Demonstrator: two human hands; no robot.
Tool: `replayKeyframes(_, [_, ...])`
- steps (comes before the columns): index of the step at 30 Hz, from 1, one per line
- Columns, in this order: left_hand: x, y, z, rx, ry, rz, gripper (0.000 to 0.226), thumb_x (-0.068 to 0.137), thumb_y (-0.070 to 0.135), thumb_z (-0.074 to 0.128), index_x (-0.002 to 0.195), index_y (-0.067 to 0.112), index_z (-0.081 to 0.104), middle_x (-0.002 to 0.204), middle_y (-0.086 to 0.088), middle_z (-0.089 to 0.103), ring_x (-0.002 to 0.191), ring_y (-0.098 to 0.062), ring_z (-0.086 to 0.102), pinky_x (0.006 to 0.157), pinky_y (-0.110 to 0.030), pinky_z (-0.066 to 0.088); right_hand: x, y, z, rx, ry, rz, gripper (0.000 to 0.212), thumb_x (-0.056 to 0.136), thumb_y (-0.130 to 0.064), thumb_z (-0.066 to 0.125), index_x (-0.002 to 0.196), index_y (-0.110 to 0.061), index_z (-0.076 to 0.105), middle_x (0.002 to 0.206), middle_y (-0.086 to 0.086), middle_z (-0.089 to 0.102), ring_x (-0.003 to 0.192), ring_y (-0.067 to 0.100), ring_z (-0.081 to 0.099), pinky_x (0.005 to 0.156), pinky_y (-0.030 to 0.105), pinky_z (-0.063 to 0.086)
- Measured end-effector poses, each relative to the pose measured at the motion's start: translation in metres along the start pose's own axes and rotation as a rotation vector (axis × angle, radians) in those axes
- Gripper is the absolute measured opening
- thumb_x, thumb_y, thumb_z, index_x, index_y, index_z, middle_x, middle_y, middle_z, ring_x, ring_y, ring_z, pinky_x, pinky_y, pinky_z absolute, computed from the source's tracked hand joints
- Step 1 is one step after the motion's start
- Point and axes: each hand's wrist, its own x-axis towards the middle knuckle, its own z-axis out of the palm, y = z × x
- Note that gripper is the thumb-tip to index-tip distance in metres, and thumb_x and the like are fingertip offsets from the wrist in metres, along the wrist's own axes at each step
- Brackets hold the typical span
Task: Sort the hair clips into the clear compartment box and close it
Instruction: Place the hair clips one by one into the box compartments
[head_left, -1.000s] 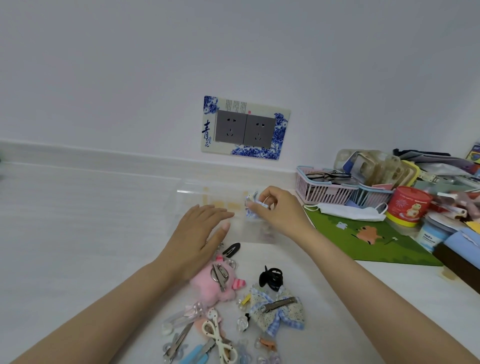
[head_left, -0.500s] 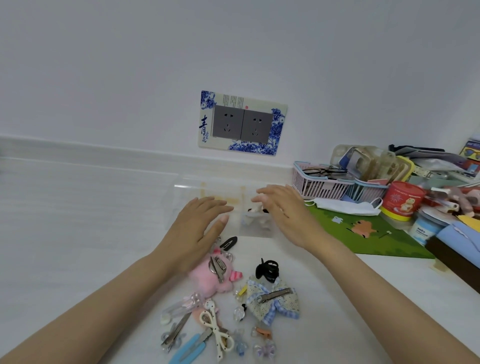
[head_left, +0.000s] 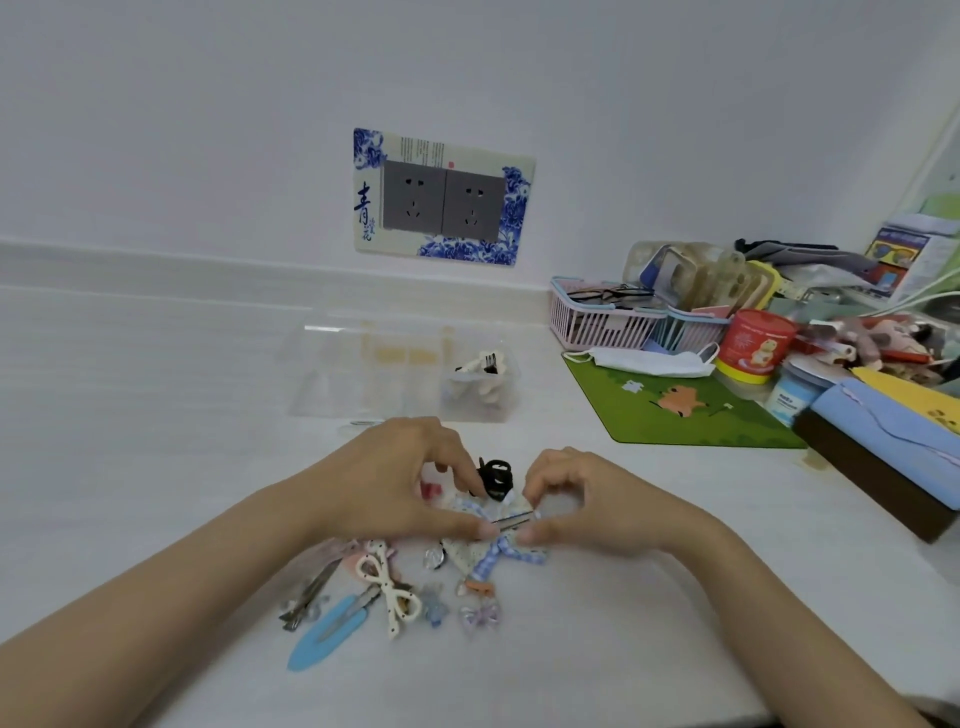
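Hands meet low in the middle of the head view: the left hand (head_left: 410, 483) and the right hand (head_left: 587, 504) each pinch, thumb against forefinger, the cloth bow hair clip (head_left: 485, 560) of floral and blue gingham fabric, one on either side of its silver bar, just above the white tabletop (head_left: 156, 441). A black claw clip (head_left: 496, 475) lies just behind, between the two hands. Nearer the person lie a cream dotted bow clip (head_left: 388, 587), a light blue teardrop snap clip (head_left: 327, 636) and several small clips. Beyond the hands stands the clear plastic compartment box (head_left: 322, 379); its right-hand compartment holds cream and black clips (head_left: 480, 371). A green mat (head_left: 675, 410) lies to the right.
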Motion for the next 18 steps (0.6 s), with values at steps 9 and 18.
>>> replayKeyframes(9, [0.004, 0.001, 0.004, -0.326, 0.102, -0.133, 0.022, 0.066, 0.046, 0.077, 0.082, 0.032, 0.071, 0.078, 0.017, 0.064, 0.062, 0.008, 0.055, 0.058, -0.009, 0.042, 0.007, -0.011, -0.002, 0.556, 0.159, -0.065, 0.009, 0.082, -0.015, 0.066, 0.076, -0.011, 0.061, 0.069, -0.011, 0.067, 0.066, 0.001, 0.058, 0.067, 0.013, 0.045])
replayKeyframes(18, [0.02, -0.025, -0.005, -0.412, 0.525, -0.115, 0.033, 0.075, 0.056, 0.065, 0.099, 0.033, 0.062, 0.083, 0.013, 0.071, 0.084, -0.001, 0.062, 0.075, -0.016, 0.043, 0.064, -0.043, -0.022, 0.739, 0.431, -0.031, 0.019, 0.084, -0.012, 0.066, 0.1, -0.004, 0.061, 0.076, 0.005, 0.069, 0.06, 0.01, 0.064, 0.06, 0.018, 0.056])
